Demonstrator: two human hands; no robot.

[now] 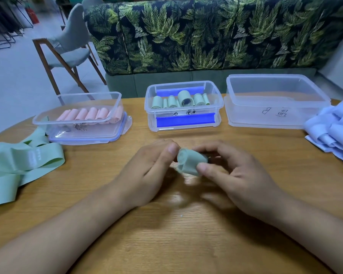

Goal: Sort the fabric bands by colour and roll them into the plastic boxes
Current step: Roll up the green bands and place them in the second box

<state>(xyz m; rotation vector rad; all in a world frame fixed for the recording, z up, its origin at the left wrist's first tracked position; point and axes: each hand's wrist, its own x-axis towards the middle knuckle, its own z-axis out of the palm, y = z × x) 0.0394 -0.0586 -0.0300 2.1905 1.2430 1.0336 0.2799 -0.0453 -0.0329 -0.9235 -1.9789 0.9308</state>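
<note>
A rolled green band [190, 161] sits between my two hands above the wooden table [186, 244]. My right hand [234, 178] pinches its right end with thumb and fingers. My left hand [149, 171] touches its left end with thumb and fingertips. Three clear plastic boxes stand behind: the left box [115, 99] holds pink rolls [91, 114], the middle box [214, 107] holds green rolls [178, 100], the right box [275, 117] holds nothing. Loose green bands [24, 161] lie at the left, a heap of pale blue bands [333, 129] at the right.
Each box stands on its own lid. A leaf-patterned sofa [206, 34] runs behind the table, and a grey chair with wooden legs [69, 44] stands at the back left.
</note>
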